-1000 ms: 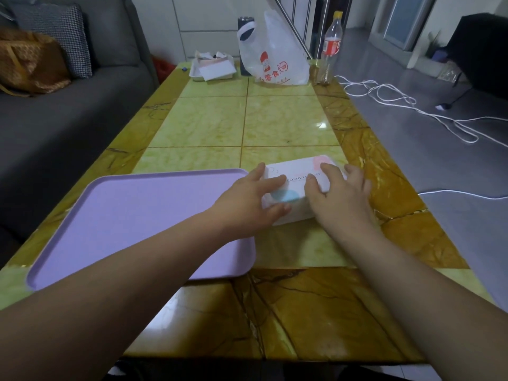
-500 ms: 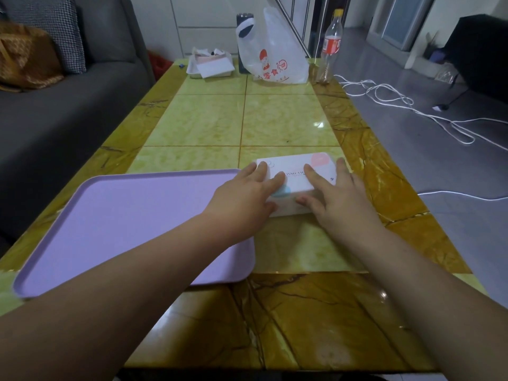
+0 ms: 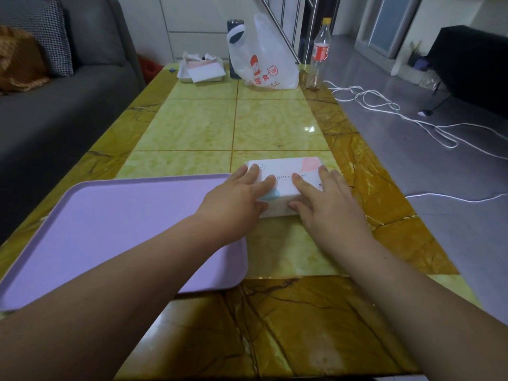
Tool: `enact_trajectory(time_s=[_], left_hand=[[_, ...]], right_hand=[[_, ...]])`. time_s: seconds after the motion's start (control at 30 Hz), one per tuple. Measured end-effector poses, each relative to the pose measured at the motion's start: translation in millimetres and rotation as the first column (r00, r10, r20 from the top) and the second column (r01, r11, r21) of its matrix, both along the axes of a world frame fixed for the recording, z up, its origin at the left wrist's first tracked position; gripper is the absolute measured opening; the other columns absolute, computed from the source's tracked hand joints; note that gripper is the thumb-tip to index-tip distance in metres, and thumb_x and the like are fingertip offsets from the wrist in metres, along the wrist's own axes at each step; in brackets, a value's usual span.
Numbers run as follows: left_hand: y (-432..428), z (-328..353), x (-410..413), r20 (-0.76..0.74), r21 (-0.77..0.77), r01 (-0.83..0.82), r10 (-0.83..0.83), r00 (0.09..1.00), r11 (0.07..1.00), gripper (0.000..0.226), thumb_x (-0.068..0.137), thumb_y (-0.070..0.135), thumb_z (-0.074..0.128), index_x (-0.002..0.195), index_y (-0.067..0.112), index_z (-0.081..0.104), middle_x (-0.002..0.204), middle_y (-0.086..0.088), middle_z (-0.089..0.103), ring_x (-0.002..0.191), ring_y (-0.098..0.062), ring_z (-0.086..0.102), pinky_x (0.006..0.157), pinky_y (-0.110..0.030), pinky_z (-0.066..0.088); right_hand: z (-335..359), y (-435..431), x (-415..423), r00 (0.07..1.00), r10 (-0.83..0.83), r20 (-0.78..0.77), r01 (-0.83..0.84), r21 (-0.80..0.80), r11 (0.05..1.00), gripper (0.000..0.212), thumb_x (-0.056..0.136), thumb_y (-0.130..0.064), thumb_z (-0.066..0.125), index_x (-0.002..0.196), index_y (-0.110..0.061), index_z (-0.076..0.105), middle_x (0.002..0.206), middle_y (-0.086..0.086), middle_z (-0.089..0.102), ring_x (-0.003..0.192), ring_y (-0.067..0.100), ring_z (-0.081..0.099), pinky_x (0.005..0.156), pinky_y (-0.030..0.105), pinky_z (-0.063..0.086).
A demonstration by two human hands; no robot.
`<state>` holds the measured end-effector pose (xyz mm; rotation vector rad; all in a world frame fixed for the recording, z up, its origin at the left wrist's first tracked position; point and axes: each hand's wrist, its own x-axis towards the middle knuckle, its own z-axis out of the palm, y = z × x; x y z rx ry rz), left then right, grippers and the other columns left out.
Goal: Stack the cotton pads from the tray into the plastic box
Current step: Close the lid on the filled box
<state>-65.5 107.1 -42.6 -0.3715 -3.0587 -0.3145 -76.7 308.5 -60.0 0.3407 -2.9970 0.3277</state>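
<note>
Box lid (image 3: pixel 286 171) — "COSME…", partly hidden; bag (image 3: pixel 264 70) — red characters "零食".

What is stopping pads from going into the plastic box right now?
Its lid. The plastic box sits shut beside the purple tray, with the left hand and right hand resting on top. No pads show on the tray.

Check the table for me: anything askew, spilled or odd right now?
Nothing spilled or damaged. One oddity: the purple tray shows no cotton pads, and the plastic box beside it has its lid on, with the left hand and right hand resting flat on it. White cables sprawl loose on the floor.
</note>
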Motion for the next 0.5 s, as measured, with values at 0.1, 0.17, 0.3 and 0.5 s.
enact_trajectory(time_s=[0.1,0.17,0.3,0.5], left_hand=[[-2,-1,4,0.014,0.034,0.014,-0.014,1.000,0.999,0.063,0.104,0.034,0.051,0.159,0.038,0.022,0.171,0.001,0.010,0.158,-0.017,0.005,0.119,-0.038,0.029],[-8,-4,12,0.037,0.076,-0.015,0.012,0.999,0.997,0.074,0.102,0.036,0.055,0.162,0.033,0.013,0.172,0.001,0.005,0.158,-0.018,0.007,0.121,-0.036,0.025],[-36,-11,36,0.120,0.071,-0.155,0.146,0.982,0.985,0.085,0.098,0.049,0.056,0.163,0.019,0.009,0.172,-0.005,0.005,0.158,-0.019,0.008,0.123,-0.034,0.017],[-80,-19,58,0.166,0.085,-0.237,0.221,0.961,0.968,0.077,0.097,0.053,0.058,0.160,0.020,0.027,0.170,-0.005,0.016,0.157,-0.021,0.013,0.124,-0.033,0.014]], right_hand=[[-2,-16,1,0.992,0.091,-0.089,-0.085,0.073,0.994,0.059,0.100,-0.056,0.045,0.156,-0.047,0.028,0.172,0.008,0.010,0.158,0.034,0.001,0.126,0.055,0.002],[-2,-29,1,0.987,0.140,-0.080,-0.133,0.090,0.987,0.059,0.102,-0.052,0.044,0.158,-0.046,0.025,0.172,0.006,0.011,0.158,0.033,0.002,0.126,0.055,0.000],[0,-51,0,0.989,0.143,-0.030,-0.139,0.129,0.982,0.059,0.105,-0.048,0.040,0.159,-0.047,0.016,0.171,0.004,0.013,0.158,0.031,0.007,0.126,0.052,0.003],[6,-69,2,0.994,0.111,-0.002,-0.110,0.085,0.990,0.061,0.102,-0.046,0.044,0.159,-0.040,0.022,0.171,0.003,0.014,0.158,0.028,0.006,0.126,0.055,-0.001]])
